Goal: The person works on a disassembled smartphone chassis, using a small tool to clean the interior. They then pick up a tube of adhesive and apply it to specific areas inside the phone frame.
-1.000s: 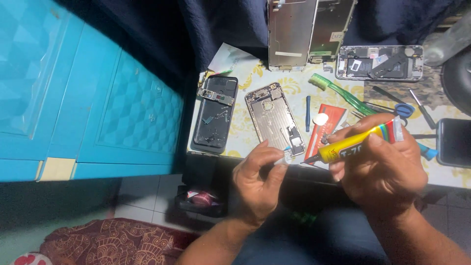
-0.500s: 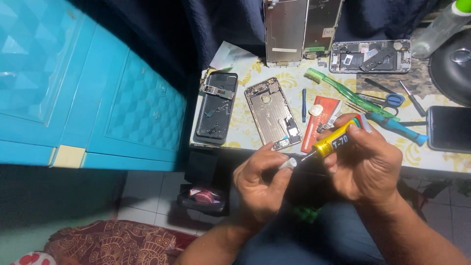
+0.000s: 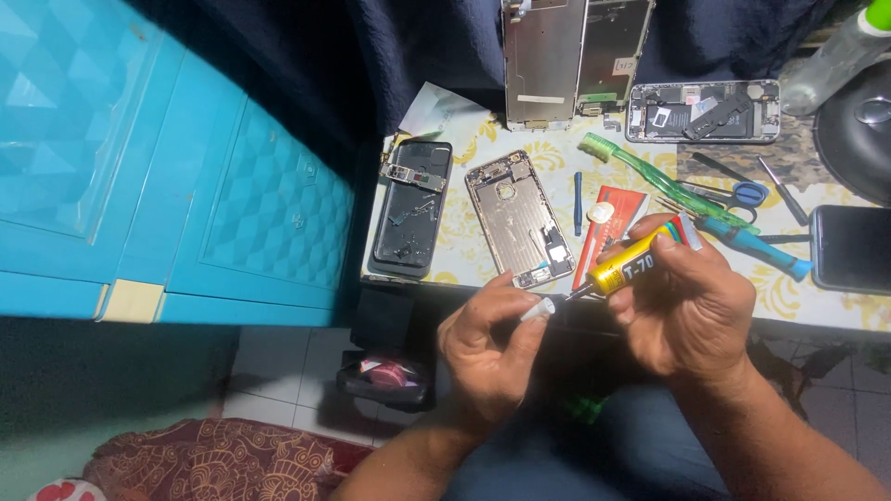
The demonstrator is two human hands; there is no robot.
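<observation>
Yellow glue tube [image 3: 634,266] sits clamped in the right hand [image 3: 687,311], fingers wrapped round its body, its thin nozzle aimed down and toward the left hand [image 3: 490,348]; that hand pinches a small white cap [image 3: 537,310] between thumb and fingertips, right at the nozzle's tip, so the two hands come close together just below the table edge [image 3: 835,311], over the person's lap. Just beyond the left hand lies a gold phone rear housing [image 3: 518,219], open side up, and farther off to that hand's left a black phone frame [image 3: 413,207] with loose parts in it. Between the gold housing and the right hand a thin blue pry tool [image 3: 577,202] lies on the patterned cloth, beside a red packet [image 3: 608,223] with a small round piece on it. Past the right hand's knuckles run a green toothbrush [image 3: 659,181], blue-handled scissors [image 3: 738,193] and a blue-handled screwdriver [image 3: 752,243], the screwdriver's handle close to the tube's rear end. To the right hand's outer side lies a dark phone [image 3: 849,249], screen up. Well beyond both hands two metal screen backplates [image 3: 571,60] lean upright next to an opened phone body [image 3: 703,110] lying flat. Far to the left hand's side stands a turquoise cabinet [image 3: 158,176]
</observation>
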